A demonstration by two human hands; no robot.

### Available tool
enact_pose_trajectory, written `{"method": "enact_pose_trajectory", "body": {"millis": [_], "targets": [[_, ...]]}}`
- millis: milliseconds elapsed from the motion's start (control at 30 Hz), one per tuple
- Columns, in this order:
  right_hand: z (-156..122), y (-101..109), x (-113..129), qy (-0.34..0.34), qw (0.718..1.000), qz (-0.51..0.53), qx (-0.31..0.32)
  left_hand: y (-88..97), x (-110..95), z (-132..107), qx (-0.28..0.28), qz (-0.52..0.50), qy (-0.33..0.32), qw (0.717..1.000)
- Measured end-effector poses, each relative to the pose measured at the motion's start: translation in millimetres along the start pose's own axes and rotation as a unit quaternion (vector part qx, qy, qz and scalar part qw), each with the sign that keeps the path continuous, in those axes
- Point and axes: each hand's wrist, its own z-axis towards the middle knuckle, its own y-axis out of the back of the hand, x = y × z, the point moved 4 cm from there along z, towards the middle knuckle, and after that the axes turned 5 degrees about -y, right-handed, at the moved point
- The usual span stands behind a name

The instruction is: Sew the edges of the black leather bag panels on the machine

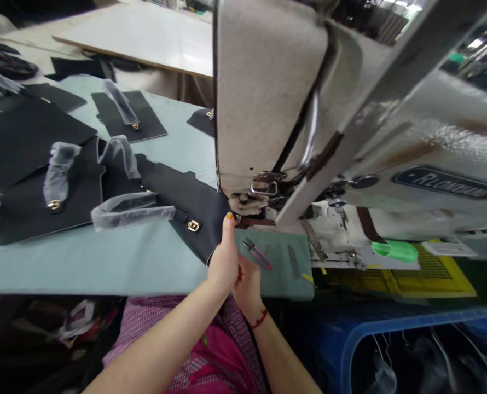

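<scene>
A black leather panel (186, 191) with a gold clasp (193, 225) and a plastic-wrapped strap (131, 210) lies on the pale green table, its right end at the sewing machine (264, 98). My left hand (225, 257) is closed on the panel's right edge, thumb up, just in front of the machine's needle area. Pressed against it from the right is my right hand (248, 279), its fingers curled and mostly hidden behind the left, so what they hold does not show. Pink-handled thread snips (257, 254) lie right of my hands.
More black panels with wrapped straps (58, 175) cover the table's left side. A white board (145, 35) stands behind. At lower right are a blue bin (350, 334) with dark pieces inside and a yellow crate (432, 273). A slanted metal bar (375, 104) crosses before the machine.
</scene>
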Motion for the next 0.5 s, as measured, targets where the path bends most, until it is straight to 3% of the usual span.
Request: {"method": "enact_pose_trajectory", "body": {"millis": [67,133,233,267,333,400,433,500], "targets": [[0,1,1,-0.013,0.999,0.04,0.0,-1.8,-3,-4,-0.019,0.031,0.009,0.999],[1,4,4,-0.04,0.994,0.104,-0.013,-1.6,-4,-15,-0.003,0.015,-0.023,1.0],[3,16,18,-0.056,0.981,0.181,-0.049,14.5,9,-46,0.121,-0.003,-0.13,0.984],[4,21,25,-0.056,0.977,0.196,-0.056,28.2,18,-55,0.159,0.012,-0.166,0.973],[10,26,39,-0.052,0.973,0.219,-0.055,70.5,37,-58,0.157,0.067,-0.234,0.957],[18,26,54,-0.046,0.971,0.23,-0.04,122.0,42,-38,0.061,0.135,-0.337,0.93],[23,24,60,-0.038,0.972,0.231,-0.032,141.4,38,-22,0.038,0.206,-0.381,0.901],[33,18,72,-0.023,0.974,0.224,-0.028,161.0,19,18,0.057,0.359,-0.446,0.818]]}}
